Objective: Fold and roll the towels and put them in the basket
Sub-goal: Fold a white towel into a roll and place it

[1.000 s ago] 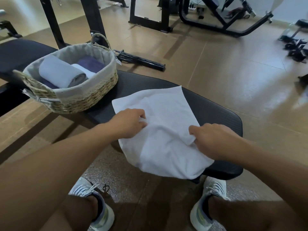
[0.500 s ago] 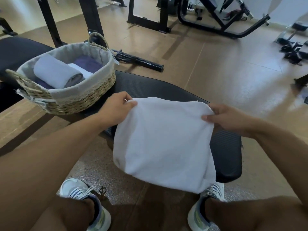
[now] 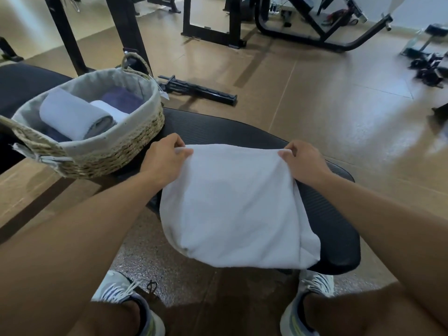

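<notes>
Towel [image 3: 232, 207] lies across the bench [image 3: 334, 214] near edge, its lower part overhanging. Our left hand [image 3: 164, 161] and right hand [image 3: 303, 161] each pinch a far corner. Basket [image 3: 116, 151] stands at the bench's left, holding rolled towels [image 3: 75, 115].

Matt white terry towel [image 3: 232, 204], woven straw basket [image 3: 116, 154], ribbed black bench pad [image 3: 324, 214]

Four towels [image 3: 232, 204], one basket [image 3: 116, 156], one bench [image 3: 334, 221], two hands [image 3: 164, 161], two shoes [image 3: 126, 301].
</notes>
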{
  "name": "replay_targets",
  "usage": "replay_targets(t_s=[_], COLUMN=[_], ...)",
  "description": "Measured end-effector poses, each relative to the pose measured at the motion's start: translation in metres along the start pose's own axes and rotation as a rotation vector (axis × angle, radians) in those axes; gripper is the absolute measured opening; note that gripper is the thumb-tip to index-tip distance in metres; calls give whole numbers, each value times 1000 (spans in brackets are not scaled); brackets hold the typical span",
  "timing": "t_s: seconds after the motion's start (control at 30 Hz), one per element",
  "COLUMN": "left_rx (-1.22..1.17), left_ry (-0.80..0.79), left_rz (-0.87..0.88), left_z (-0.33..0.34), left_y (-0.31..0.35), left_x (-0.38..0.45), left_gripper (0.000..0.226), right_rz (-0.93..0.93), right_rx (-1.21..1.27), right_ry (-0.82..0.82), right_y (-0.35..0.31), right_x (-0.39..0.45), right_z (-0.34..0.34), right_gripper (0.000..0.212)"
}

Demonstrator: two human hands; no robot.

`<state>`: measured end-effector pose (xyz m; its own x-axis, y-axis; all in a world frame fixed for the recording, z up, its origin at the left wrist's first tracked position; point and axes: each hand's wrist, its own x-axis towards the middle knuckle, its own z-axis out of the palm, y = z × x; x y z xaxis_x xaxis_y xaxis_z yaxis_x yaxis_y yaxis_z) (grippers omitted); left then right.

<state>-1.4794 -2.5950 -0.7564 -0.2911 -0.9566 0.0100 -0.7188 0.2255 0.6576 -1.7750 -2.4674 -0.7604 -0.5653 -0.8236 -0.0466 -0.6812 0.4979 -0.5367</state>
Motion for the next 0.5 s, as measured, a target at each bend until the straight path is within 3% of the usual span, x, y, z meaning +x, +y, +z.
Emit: replay_targets(t_s=[0.07, 0.17, 0.23, 0.37, 0.5], left_rx=[-3, 59, 136, 202, 174], left_ry=[-36, -131, -178, -215, -270], left_rz=[-27, -20, -2, 31, 87], left_z=[3, 3, 1, -4, -12], left_y=[-4, -7, -6, -8, -9], left_x=[6, 17, 25, 32, 30], left_gripper=[21, 47, 52, 29, 26], right_rz=[40, 63, 68, 69, 14], right_rx=[13, 36, 14, -100, -179], right_ry=[14, 9, -12, -143, -267], right_y=[3, 3, 1, -6, -11], right_x=[7, 14, 18, 20, 13], right_z=[2, 4, 4, -5, -17], right_gripper=[20, 18, 18, 25, 22])
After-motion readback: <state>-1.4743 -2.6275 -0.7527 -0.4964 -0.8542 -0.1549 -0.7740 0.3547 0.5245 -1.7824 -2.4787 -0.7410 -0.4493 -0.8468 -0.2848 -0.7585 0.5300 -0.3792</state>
